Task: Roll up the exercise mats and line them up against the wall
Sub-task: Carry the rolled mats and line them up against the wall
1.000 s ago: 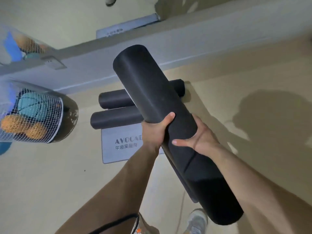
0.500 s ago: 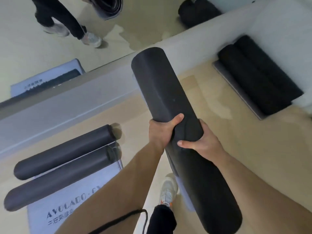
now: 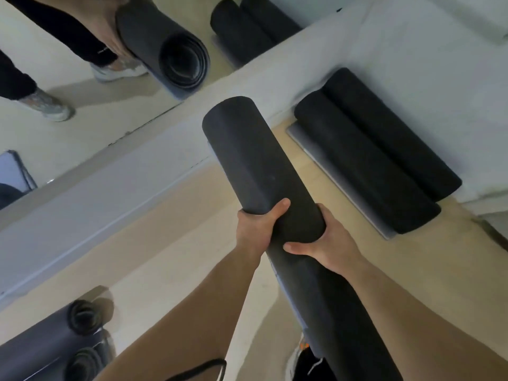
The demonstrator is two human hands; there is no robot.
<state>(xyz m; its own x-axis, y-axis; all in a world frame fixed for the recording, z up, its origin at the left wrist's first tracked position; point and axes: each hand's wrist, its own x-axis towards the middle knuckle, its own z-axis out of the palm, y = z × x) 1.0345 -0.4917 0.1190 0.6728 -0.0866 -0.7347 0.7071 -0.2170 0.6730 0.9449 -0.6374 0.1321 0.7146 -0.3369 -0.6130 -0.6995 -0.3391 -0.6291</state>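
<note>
I carry a black rolled exercise mat (image 3: pixel 255 163) in the air, its far end pointing toward the wall. My left hand (image 3: pixel 257 225) grips it from the left with the thumb over the top. My right hand (image 3: pixel 327 243) grips it from the right, just below. Two rolled black mats (image 3: pixel 384 160) lie side by side on a flat grey mat (image 3: pixel 316 152) against the wall at the right. Two more rolled mats (image 3: pixel 49 350) lie at the bottom left, their ends facing me.
A grey wall base (image 3: pixel 110 188) runs diagonally under a mirror (image 3: pixel 82 111), which reflects a person's legs, the carried roll and the right-hand mats. The beige floor (image 3: pixel 170 243) lies between the two mat pairs. My shoe (image 3: pixel 298 356) shows below the roll.
My view has swung to the right: the left pair of mats slid to the bottom-left corner and the right pair came to the middle right. Both hands keep the same grip on the roll.
</note>
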